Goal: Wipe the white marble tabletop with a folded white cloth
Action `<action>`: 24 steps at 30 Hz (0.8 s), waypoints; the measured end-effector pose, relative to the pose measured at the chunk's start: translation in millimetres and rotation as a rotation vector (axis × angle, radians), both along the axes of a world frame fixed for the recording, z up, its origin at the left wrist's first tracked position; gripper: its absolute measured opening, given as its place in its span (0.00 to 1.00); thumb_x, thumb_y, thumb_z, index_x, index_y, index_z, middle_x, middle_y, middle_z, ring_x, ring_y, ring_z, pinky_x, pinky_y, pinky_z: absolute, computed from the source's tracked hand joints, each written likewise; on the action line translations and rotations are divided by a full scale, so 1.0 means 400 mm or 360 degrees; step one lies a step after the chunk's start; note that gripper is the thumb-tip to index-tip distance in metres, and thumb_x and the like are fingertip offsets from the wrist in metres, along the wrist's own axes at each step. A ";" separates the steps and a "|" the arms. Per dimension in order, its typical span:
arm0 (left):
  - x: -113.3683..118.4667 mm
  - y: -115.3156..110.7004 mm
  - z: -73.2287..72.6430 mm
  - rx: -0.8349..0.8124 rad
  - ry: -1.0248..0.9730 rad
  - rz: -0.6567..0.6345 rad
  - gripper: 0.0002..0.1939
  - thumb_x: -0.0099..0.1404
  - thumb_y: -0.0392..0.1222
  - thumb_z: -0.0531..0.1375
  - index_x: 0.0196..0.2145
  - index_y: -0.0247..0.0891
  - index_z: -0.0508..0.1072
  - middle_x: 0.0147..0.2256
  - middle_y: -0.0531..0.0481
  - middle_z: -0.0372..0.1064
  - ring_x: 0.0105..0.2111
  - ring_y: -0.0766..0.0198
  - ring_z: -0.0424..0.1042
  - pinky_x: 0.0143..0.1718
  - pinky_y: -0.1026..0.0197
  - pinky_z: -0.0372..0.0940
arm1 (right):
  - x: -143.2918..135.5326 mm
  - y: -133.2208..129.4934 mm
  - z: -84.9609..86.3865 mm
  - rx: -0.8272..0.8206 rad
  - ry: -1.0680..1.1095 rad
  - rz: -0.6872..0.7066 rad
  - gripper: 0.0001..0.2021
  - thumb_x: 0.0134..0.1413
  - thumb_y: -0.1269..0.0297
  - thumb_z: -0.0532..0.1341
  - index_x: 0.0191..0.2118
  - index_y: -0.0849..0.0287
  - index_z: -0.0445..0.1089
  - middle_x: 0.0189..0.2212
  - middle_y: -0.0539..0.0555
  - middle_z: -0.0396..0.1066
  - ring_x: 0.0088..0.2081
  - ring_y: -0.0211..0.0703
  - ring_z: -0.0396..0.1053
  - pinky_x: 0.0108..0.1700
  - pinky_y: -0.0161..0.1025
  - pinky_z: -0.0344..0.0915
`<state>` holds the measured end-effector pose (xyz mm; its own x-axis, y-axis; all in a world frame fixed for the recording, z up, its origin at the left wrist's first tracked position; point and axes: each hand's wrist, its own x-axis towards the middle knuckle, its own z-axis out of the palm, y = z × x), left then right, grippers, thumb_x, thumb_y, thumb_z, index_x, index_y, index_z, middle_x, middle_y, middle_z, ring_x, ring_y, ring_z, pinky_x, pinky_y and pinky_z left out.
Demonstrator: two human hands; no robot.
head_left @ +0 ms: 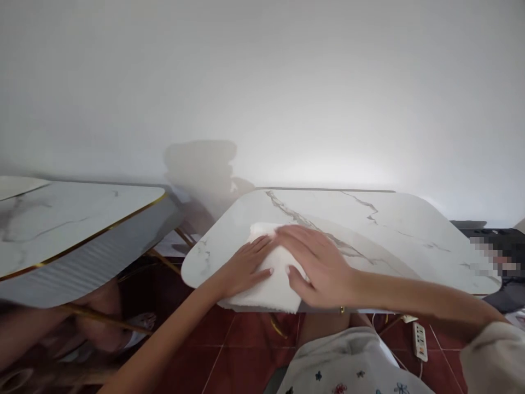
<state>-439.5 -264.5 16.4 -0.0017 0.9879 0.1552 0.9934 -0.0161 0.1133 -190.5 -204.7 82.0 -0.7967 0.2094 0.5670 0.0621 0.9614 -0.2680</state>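
A folded white towel (pixel 273 293) lies at the near edge of a white marble-patterned table (pixel 394 249), and its front edge reaches the rim. My left hand (pixel 245 268) rests flat on the towel's left side, fingers pointing up and to the right. Across the towel's right and far part, my right hand (pixel 318 265) is spread with its thumb apart. The fingertips of both hands meet near the top of the towel. Neither hand has fingers wrapped round the cloth.
At the left stands another marble-patterned table (pixel 82 224) with a gold edge. Behind both is a pale wall (pixel 262 82). A white power strip (pixel 419 342) lies on the red tiled floor (pixel 221 361). Part of a person's leg (pixel 98 317) shows under the left table.
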 end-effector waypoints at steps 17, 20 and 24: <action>-0.330 -0.066 -0.018 -0.0146 -0.0016 0.0686 0.29 0.69 0.46 0.39 0.67 0.49 0.50 0.67 0.52 0.43 0.67 0.54 0.43 0.62 0.35 0.43 | -0.619 -0.040 -0.172 -0.0596 -0.0398 -0.0451 0.31 0.62 0.64 0.47 0.65 0.83 0.46 0.67 0.75 0.39 0.69 0.63 0.35 0.65 0.60 0.35; -0.356 -0.017 -0.028 -0.0096 0.0070 0.0703 0.29 0.70 0.43 0.38 0.67 0.48 0.49 0.67 0.50 0.44 0.67 0.52 0.45 0.62 0.31 0.37 | -0.663 -0.010 -0.186 -0.0594 -0.0317 -0.0465 0.32 0.62 0.64 0.47 0.65 0.83 0.44 0.68 0.75 0.39 0.69 0.63 0.34 0.65 0.62 0.34; -0.391 0.065 -0.036 -0.0015 0.0167 0.0610 0.30 0.69 0.38 0.37 0.67 0.44 0.50 0.67 0.48 0.46 0.67 0.56 0.45 0.63 0.38 0.39 | -0.708 0.051 -0.190 -0.0627 -0.0301 -0.0537 0.31 0.62 0.65 0.45 0.66 0.84 0.44 0.67 0.75 0.38 0.69 0.64 0.34 0.64 0.64 0.32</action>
